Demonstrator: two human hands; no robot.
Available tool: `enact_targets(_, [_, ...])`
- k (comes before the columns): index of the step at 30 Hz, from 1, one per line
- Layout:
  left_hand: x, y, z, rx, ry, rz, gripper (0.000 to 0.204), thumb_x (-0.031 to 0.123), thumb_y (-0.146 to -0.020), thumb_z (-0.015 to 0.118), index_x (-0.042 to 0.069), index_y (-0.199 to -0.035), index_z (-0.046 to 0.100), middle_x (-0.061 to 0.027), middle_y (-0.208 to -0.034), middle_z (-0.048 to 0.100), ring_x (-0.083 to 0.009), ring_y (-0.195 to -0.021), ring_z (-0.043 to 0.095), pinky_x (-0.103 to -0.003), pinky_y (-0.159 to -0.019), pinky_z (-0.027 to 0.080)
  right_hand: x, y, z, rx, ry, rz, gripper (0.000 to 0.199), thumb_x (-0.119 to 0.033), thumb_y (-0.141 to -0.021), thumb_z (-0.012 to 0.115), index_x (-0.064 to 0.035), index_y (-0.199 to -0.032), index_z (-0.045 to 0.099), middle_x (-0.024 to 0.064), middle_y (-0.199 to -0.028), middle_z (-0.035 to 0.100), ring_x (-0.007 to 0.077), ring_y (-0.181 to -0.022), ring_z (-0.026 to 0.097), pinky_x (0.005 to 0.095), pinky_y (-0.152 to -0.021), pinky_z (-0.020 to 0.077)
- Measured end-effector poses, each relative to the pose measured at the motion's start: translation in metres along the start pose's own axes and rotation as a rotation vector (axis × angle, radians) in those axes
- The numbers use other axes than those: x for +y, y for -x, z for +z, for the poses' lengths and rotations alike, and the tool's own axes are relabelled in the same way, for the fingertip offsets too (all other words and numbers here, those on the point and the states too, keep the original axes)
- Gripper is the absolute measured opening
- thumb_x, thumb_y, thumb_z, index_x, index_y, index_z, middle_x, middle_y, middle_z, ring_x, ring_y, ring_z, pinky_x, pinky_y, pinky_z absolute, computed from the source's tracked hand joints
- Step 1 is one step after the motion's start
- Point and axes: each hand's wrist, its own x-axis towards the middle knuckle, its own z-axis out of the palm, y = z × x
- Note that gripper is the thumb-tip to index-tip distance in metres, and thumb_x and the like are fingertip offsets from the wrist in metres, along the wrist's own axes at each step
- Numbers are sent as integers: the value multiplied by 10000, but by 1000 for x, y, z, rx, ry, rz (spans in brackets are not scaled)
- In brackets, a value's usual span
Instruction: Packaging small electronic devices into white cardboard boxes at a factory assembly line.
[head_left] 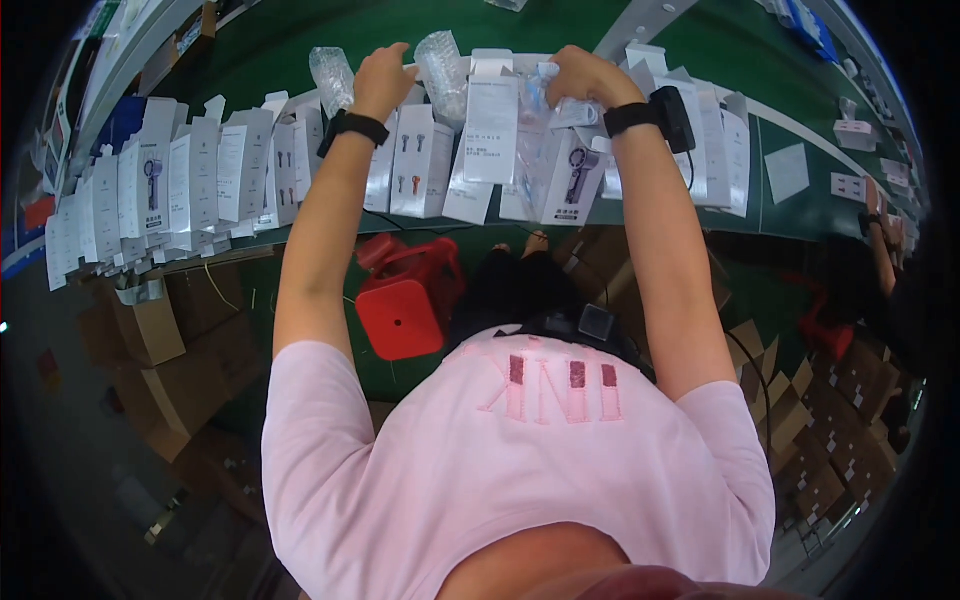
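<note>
At the green table's near edge, the left hand touches clear trays; the right hand clutches a plastic bag, packing white boxes; boxing likely follows.

Packing line: green conveyor; rows of white boxes; cartons

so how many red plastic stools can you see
1: the red plastic stool stands on the floor under the green table, below the left hand. Others may be hidden behind the person's body.
</note>
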Motion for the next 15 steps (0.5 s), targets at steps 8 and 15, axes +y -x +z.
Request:
enact_targets(8, [93, -121, 8, -91, 158, -35, 1135, 634, -680, 721, -105, -1409, 263, -312, -1204, 569, -378, -1121, 585, -412, -925, 475, 43, -63, 11, -136, -25, -83, 354, -194, -551, 750, -2, -845, 707, 145, -759, 688, 253, -664, 644, 380, -611, 500])
enact_targets(15, [103, -223, 109, -153, 174, -212, 1296, 662, -552, 793, 124, -1516, 114, -288, -1342, 445, -420, -1249, 457, -536, -972, 428, 32, -55, 3, -190, -115, 23, 368, -141, -507, 756, 42, -819, 688, 208, -735, 664, 316, -625, 633, 412, -579, 491])
